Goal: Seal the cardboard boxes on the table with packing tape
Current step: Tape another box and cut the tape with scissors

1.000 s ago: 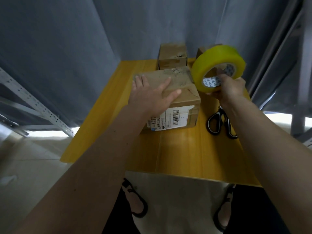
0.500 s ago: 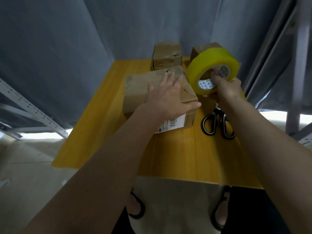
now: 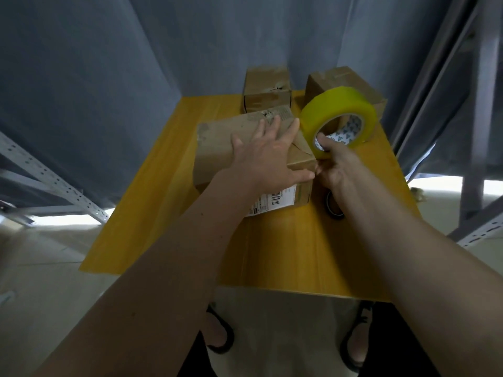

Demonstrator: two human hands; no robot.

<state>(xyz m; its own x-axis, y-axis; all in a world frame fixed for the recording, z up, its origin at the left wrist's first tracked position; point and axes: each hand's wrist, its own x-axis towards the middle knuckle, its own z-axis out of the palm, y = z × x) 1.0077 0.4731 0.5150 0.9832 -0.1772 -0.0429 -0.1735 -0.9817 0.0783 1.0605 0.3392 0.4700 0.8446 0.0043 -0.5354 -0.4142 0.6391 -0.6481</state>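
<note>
Since a moment ago the right hand has brought the yellow tape roll down to the near right corner of the big box at the middle of the table, its fingers hooked through the core and gripping it. Flat on that box lies the left hand, fingers straight and spread, holding nothing. Two smaller boxes stand behind, one partly hidden by the roll — and the right wrist covers most of the scissors, probably black-handled.
</note>
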